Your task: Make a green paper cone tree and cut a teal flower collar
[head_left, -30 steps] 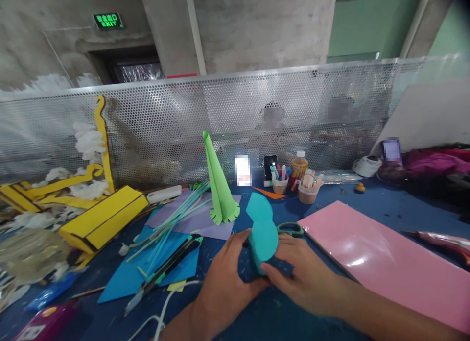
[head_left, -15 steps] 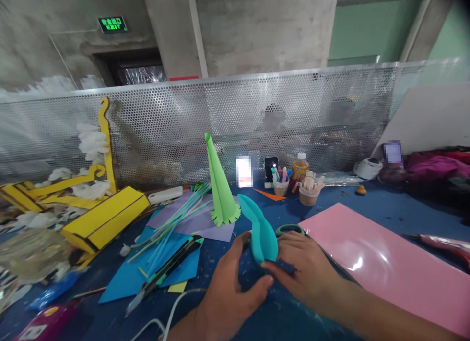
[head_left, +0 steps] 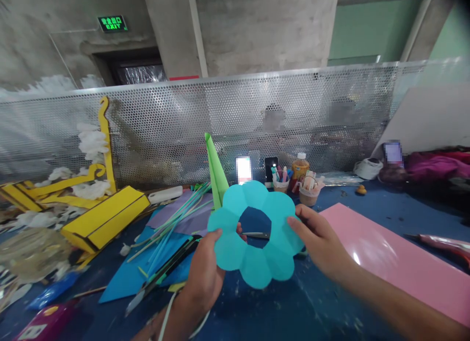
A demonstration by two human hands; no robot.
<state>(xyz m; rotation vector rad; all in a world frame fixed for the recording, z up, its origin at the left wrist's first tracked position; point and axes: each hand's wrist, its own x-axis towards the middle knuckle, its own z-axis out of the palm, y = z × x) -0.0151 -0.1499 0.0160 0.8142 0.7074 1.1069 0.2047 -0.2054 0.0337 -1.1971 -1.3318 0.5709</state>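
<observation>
Teal paper flower ring, left hand and right hand grasping its edges, left fingers partly hidden behind it

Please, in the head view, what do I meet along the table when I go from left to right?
Yellow card box → blue paper sheet → left hand → teal paper flower ring → right hand → pink sheet
</observation>
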